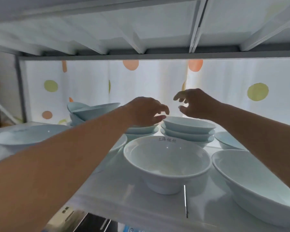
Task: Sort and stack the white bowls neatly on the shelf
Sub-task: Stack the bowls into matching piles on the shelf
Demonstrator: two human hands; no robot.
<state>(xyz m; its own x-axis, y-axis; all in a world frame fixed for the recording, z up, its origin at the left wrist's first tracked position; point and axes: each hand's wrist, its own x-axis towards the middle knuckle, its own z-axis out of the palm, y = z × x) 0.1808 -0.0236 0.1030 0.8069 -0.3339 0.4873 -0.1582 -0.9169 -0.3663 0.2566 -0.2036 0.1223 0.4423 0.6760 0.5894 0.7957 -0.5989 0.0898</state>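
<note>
A deep white bowl [167,162] is sitting nearest on the shelf [134,203], a wide bowl [258,183] just beside it. Behind, the left hand [146,111] and right hand [195,104] are hovering with fingers spread, holding nothing, over two bowl stacks [188,130].

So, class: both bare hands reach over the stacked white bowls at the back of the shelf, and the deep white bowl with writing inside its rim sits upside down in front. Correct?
One detail is wrong. The head view shows the deep white bowl with writing inside its rim upright, opening upward. The left hand and right hand do reach over the stacked white bowls.
</note>
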